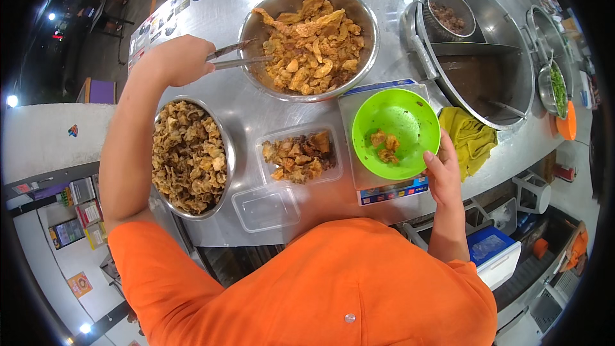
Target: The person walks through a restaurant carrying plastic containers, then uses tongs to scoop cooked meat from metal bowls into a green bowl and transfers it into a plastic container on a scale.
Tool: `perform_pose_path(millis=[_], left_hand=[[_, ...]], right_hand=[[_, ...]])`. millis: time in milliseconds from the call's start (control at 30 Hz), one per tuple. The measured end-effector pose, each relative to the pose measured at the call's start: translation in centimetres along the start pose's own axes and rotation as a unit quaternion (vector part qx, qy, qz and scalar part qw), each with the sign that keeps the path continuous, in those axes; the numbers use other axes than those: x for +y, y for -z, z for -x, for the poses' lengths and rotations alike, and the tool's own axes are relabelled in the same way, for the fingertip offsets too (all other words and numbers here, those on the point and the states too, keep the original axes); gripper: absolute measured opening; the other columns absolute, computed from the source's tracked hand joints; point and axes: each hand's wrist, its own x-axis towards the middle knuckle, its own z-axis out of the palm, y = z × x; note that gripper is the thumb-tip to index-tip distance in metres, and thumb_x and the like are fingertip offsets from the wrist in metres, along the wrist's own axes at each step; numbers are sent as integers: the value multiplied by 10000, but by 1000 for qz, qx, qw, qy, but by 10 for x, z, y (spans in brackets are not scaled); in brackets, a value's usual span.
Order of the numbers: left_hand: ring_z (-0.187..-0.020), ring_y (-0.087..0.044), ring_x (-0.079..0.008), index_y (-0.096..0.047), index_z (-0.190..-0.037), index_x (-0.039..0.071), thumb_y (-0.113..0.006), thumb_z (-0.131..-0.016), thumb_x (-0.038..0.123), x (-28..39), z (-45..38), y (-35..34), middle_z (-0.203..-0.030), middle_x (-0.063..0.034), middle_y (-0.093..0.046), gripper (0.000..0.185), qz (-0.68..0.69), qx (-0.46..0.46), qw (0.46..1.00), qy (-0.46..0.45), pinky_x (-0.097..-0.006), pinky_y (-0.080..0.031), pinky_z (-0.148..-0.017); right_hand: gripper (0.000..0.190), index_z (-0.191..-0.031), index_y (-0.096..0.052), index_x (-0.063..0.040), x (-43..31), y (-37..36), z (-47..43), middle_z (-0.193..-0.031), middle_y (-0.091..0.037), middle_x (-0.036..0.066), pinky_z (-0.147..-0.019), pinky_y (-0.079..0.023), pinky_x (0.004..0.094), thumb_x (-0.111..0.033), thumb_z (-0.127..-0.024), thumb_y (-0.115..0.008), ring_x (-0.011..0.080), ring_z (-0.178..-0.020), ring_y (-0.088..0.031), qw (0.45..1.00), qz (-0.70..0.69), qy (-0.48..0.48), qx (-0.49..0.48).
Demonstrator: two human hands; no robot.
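Observation:
My left hand [185, 60] grips a pair of metal tongs [230, 63], whose tips reach over the left rim of a large steel bowl [250, 77]. Orange-brown pieces of cooked food [312, 53] are heaped in that bowl. With thumb and fingers, my right hand [443, 168] holds the right rim of a bright green plastic bowl [408, 154]. A few food pieces [387, 146] lie inside it. The green bowl is over a digital scale [348, 154]; whether it rests on the pan is hard to tell.
Browned food fills a steel bowl [229, 163] at left. A clear container [339, 168] holds more pieces, its lid [266, 209] alongside. At right stand a divided pot [473, 46] of brown broth with a mesh strainer [467, 0], a yellow-green cloth [466, 142] and a bowl of chopped greens [557, 89].

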Motion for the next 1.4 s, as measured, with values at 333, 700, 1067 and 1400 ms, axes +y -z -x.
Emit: perform_pose_path(millis=[333, 700, 1067, 1400], left_hand=[[-836, -652, -392, -687, -868, -11, -528, -967, 259, 31, -24, -29, -867, -218, -682, 329, 63, 98, 993, -20, -493, -505, -758], [-852, -645, -395, -683, -900, -25, -499, -984, 280, 33, -40, -37, -858, -217, -677, 366, 70, 89, 993, 27, -490, -495, -776], [-852, -636, -375, -694, -975, 41, -563, -945, 270, 32, 9, -16, -857, -187, -671, 265, 72, 73, 994, 36, -483, -491, -750], [-843, -639, -373, -694, -959, 62, -607, -914, 294, 38, -25, -19, -849, -167, -677, 252, 48, 115, 992, -6, -472, -498, -739]], right_hand=[[573, -1413, -391, -21, 2, -4, -2, -1182, -600, 52, -650, -420, 181, -79, -886, -609, 74, -892, -560, 1000, -9, 6, -12], [607, -1416, -387, 2, 7, -1, -3, -1253, -562, 82, -775, -444, 221, -111, -873, -634, 115, -1035, -543, 1000, -7, -4, -18], [616, -1410, -394, 17, 8, 1, -3, -1294, -532, 87, -851, -442, 240, -119, -863, -644, 151, -1120, -523, 1000, -25, 14, -4], [617, -1403, -401, 13, 8, 3, 1, -1273, -541, 86, -858, -444, 243, -139, -861, -653, 146, -1118, -523, 1000, -21, 15, -8]])
